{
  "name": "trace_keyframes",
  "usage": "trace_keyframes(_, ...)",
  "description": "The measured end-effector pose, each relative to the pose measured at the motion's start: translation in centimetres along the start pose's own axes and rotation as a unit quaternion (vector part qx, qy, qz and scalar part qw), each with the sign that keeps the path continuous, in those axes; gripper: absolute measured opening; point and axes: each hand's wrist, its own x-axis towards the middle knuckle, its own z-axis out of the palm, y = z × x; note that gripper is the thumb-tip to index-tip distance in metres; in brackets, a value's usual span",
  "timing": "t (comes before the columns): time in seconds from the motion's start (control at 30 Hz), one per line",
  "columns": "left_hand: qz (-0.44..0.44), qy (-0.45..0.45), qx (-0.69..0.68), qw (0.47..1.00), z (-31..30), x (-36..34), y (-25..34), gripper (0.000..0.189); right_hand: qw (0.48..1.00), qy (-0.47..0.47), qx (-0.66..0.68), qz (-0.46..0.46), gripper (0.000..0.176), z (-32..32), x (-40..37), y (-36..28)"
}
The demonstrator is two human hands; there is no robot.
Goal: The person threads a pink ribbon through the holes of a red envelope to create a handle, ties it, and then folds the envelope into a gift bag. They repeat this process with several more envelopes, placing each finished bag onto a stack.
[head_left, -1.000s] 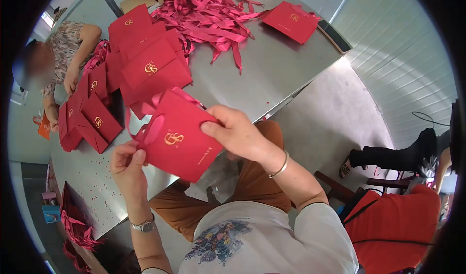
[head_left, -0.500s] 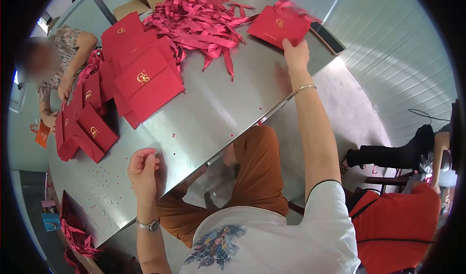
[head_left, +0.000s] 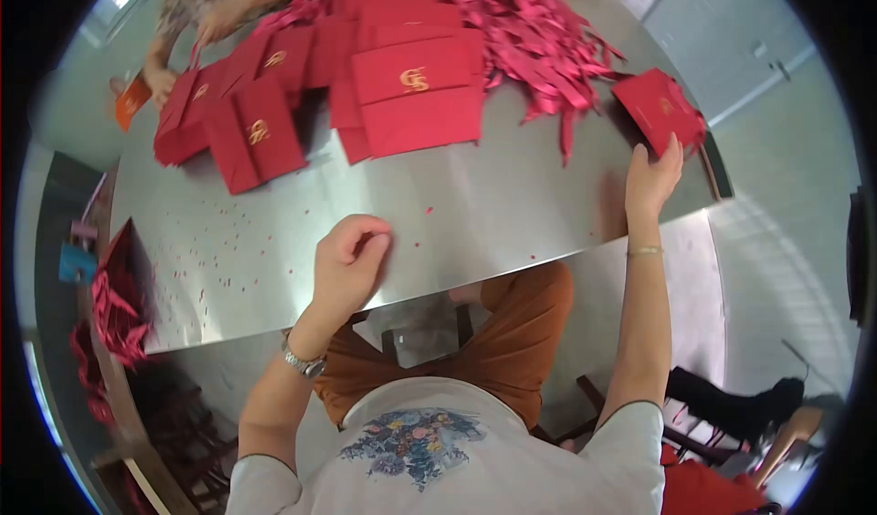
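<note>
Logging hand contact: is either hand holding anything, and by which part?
Right hand touches the red bag at its near edge; left hand, curled on the table, shows nothing.

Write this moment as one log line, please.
left hand curled on table | right hand touching red bag | ribbons beside bag

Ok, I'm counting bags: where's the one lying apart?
Head view: the red bag lies at the right edge of the table, touching the right hand, beside the ribbon pile.
</note>
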Motion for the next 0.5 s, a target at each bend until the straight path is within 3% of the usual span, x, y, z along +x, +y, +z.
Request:
trace_keyframes(0.03,0.024,0.003,0.034,0.999,0.0,0.0,0.3,0.009,0.997,-0.035,0.050,-0.052,0.048,-0.5,-0.2,-2.2)
trace_keyframes(0.1,0.050,0.001,0.037,0.998,0.2,0.0,0.2,0.009,0.957,-0.168,0.235,-0.035,0.046,-0.7,-1.2,-7.1)
trace_keyframes(0.2,0.051,-0.010,0.051,0.997,0.2,0.0,0.5,0.008,0.901,-0.298,0.311,-0.055,0.048,-0.1,-2.7,-14.8)
trace_keyframes(0.43,0.089,-0.024,0.070,0.993,-0.3,-0.2,0.6,0.009,0.911,-0.361,0.198,0.033,0.083,3.1,-3.4,-22.6)
trace_keyframes(0.5,0.094,-0.022,0.067,0.993,-0.4,-0.2,0.4,0.009,0.915,-0.352,0.191,0.043,0.080,2.1,-3.4,-23.3)
